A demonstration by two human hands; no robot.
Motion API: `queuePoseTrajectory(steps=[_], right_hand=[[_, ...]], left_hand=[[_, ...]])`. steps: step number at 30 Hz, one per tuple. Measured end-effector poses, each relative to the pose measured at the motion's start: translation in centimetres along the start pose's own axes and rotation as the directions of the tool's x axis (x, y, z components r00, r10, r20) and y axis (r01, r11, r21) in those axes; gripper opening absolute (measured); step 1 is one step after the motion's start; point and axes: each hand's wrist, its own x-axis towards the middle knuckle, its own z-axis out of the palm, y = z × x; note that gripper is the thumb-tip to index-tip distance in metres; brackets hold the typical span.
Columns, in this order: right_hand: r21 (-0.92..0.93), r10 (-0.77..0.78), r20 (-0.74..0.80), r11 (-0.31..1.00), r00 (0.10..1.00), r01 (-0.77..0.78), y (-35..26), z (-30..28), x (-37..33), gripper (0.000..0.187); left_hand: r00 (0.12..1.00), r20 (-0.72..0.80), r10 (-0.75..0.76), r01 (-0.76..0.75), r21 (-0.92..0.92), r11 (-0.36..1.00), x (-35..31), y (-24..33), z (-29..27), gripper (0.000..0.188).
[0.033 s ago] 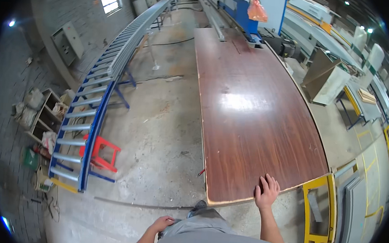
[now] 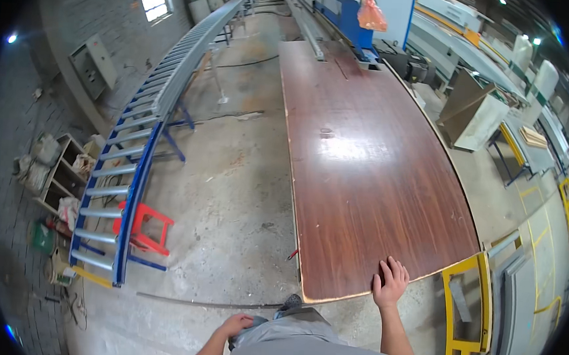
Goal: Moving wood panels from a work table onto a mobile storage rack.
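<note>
A large dark reddish-brown wood-grain board (image 2: pixel 375 203) lies flat and stretches away from me, its near edge pale and a little rough. My right hand (image 2: pixel 390 284) rests on the board's near edge, fingers stretched out over the top face, gripping nothing. Low at my left side, my left hand (image 2: pixel 238 323) is beside my grey clothing and away from the board. Its fingers are mostly hidden, so whether it is open or closed does not show.
On the left runs a blue-framed roller conveyor (image 2: pixel 120 169) with a red plastic stool (image 2: pixel 152 227) beside it. A yellow metal frame (image 2: pixel 483 303) stands at the board's near right corner. Blue machinery (image 2: pixel 348 17) with an orange plastic bag (image 2: pixel 372 15) is at the far end.
My view has turned slightly, so the far scene sits a little further left. My right hand keeps its place on the board; the left hand has barely shifted.
</note>
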Motion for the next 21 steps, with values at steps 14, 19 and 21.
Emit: queuePoseTrajectory(steps=[14, 19, 21], right_hand=[[-0.054, 0.545, 0.066, 0.838, 0.836, -0.543, -5.5, 2.3, 1.3, 0.038], [-0.297, 0.759, -0.075, 0.603, 0.647, -0.741, -10.4, 4.9, 3.0, 0.05], [-0.314, 0.797, -0.094, 0.546, 0.597, -0.777, -11.4, 5.8, 3.4, 0.051]], left_hand=[[0.371, -0.353, 0.859, -0.735, 0.454, 0.504, 22.8, 42.0, -11.7, 0.032], [0.275, 0.262, 0.925, -0.826, 0.557, 0.088, 30.1, 50.9, -10.0, 0.039], [0.25, 0.411, 0.876, -0.796, 0.602, -0.056, 32.3, 52.2, -9.6, 0.044]])
